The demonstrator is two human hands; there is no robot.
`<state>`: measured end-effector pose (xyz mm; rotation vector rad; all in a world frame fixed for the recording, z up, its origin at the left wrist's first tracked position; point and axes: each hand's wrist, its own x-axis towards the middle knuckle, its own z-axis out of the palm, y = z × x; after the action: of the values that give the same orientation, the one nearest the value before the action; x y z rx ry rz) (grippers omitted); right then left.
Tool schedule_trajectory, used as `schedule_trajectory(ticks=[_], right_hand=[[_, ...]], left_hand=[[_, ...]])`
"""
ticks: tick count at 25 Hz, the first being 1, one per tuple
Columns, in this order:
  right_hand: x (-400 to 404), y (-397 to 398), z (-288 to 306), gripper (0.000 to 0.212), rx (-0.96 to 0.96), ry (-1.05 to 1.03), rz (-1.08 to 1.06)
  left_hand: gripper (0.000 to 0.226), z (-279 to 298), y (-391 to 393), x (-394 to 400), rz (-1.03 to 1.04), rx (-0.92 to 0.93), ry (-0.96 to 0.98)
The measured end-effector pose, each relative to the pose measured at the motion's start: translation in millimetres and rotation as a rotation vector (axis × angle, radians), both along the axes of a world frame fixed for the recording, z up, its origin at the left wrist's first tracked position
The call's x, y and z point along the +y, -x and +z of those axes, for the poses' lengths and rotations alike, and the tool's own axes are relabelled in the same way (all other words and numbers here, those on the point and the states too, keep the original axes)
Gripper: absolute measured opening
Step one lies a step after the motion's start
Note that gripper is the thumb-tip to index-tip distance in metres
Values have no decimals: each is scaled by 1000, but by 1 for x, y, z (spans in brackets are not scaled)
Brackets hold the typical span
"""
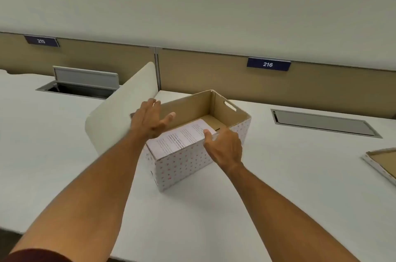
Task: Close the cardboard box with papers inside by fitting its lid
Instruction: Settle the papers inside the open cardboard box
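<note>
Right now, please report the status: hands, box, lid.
Left hand open over box, right hand open at its near rim. Papers inside, box uncovered. Lid lying apart at far right, untouched. Nothing between.

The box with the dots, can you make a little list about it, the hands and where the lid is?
box: open dotted cardboard box on white desk
inside: printed white paper sheets
lid: dotted cardboard lid, upside down at right edge, apart from box
left hand: open, above box's left side
right hand: at near right rim, holding nothing
</note>
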<state>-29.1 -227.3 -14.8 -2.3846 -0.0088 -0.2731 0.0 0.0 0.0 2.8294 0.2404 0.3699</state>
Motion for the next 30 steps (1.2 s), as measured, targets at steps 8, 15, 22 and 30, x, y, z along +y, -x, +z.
schedule_trajectory(ticks=[8, 15, 22, 30], right_hand=[[24, -26, -17, 34, 516, -773, -192], [22, -35, -11, 24, 622, -901, -217], [16, -52, -9, 13, 616, -744, -274], [-25, -58, 2, 7, 644, -582, -277]], left_hand=[[34, -10, -65, 51, 45, 98, 250], [30, -13, -105, 71, 21, 189, 282], [23, -5, -116, 70, 50, 249, 313], [17, 16, -91, 46, 5, 446, 392]])
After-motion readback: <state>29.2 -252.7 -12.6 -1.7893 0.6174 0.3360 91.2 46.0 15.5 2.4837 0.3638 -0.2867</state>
